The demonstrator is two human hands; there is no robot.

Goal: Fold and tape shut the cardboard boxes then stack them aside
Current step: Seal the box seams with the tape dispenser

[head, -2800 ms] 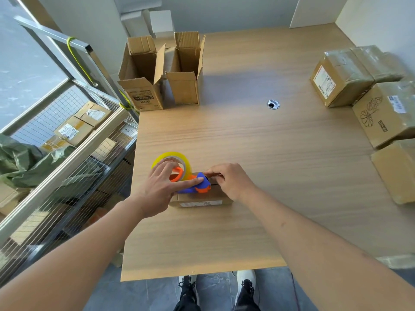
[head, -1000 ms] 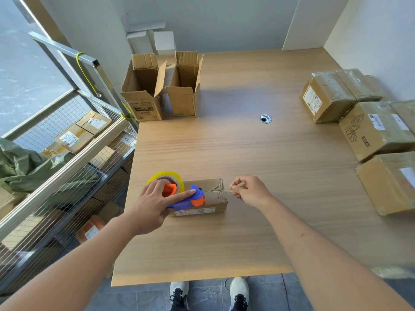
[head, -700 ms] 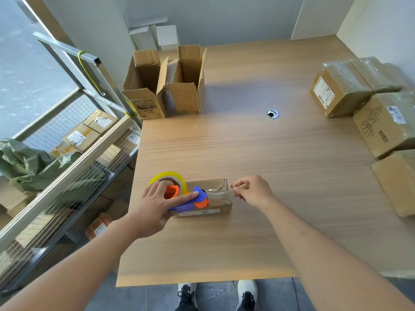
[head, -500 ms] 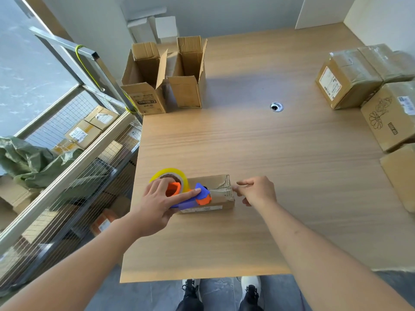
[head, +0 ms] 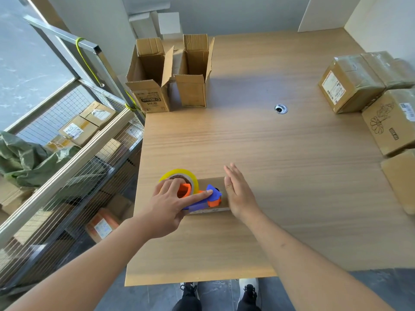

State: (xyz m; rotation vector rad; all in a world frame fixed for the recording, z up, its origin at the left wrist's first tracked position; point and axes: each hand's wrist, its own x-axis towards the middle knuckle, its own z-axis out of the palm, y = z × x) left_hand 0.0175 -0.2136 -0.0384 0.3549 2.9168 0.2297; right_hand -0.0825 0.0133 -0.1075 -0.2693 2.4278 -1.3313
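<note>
1. My left hand [head: 166, 205] is gripping the tape dispenser [head: 197, 198], fingers [head: 197, 195] curled over its blue handle, pressing it onto the small cardboard box [head: 211, 187] near the bench's [head: 269, 164] front edge.
2. My right hand [head: 239, 191] is lying flat against the box's right end, fingers straight, grasping nothing.
3. I am judging the box light, stiff and apt to slide; I'd take it by both ends.
4. Farther off, two open boxes [head: 170, 75] are standing at the far left, taped boxes [head: 350, 84] at the right.

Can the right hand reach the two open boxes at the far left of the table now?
Probably yes: the right hand is open and holds nothing, and bare table lies between it and the open boxes.
</note>
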